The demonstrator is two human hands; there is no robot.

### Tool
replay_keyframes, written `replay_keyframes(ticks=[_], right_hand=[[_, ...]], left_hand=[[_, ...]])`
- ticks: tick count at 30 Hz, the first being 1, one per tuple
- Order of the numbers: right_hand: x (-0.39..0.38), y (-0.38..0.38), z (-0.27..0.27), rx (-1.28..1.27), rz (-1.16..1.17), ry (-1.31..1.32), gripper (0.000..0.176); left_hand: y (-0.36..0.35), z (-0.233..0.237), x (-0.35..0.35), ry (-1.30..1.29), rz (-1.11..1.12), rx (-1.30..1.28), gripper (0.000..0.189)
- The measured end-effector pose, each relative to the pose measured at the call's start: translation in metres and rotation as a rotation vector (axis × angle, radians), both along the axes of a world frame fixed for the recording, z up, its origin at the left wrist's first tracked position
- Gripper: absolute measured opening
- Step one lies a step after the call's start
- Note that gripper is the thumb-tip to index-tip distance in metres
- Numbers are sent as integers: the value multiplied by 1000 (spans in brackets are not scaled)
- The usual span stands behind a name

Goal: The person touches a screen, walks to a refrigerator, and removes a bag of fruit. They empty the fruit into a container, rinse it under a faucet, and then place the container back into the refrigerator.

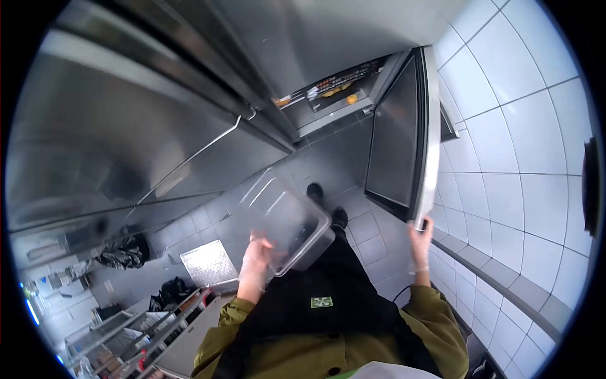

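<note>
My left hand (255, 256), in a clear glove, grips the side of a see-through plastic food container (293, 221). The container hangs tilted in front of my apron, and I see nothing inside it. My right hand (420, 239), also gloved, has its fingers closed around the edge of a steel fridge door (399, 139) at its free end. The door stands swung wide. Behind it the fridge interior (334, 98) shows an orange round item (351, 99) and other food too small to name.
Steel cabinets with a long handle (189, 161) line the left. White wall tiles (505, 114) rise close on the right. Grey floor tiles (372, 249) lie around my shoes (315, 191). At the lower left are black bags (126, 252) and a shelving rack (158, 335).
</note>
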State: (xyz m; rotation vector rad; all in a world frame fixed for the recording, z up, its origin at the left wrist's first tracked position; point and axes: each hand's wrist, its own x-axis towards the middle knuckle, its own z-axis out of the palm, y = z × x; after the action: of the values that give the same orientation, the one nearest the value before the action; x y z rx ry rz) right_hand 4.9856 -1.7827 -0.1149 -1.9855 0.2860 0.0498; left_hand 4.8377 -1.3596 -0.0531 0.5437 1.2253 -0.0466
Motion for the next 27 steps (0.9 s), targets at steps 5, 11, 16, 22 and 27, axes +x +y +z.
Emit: replay_keyframes(ticks=[5,11,16,22,27], right_hand=[[35,-52,16,227,-639,-26,60],[103,19,-129,385,-415,329,57],[224,143,-171,242,348,720,52],[305,141,-360,179,258,729,28],[381,140,-398,-221,654,696,35]], left_hand=[[-10,-46,127,-90,-319,-24,107],[-16,-203,280,-363,-768,72,95],[-21,-284,372,-506,-1101,174,88],[3,-375,482,-152,-1640,383,67],[-50,-464,616,-191,-1990,1501,57]])
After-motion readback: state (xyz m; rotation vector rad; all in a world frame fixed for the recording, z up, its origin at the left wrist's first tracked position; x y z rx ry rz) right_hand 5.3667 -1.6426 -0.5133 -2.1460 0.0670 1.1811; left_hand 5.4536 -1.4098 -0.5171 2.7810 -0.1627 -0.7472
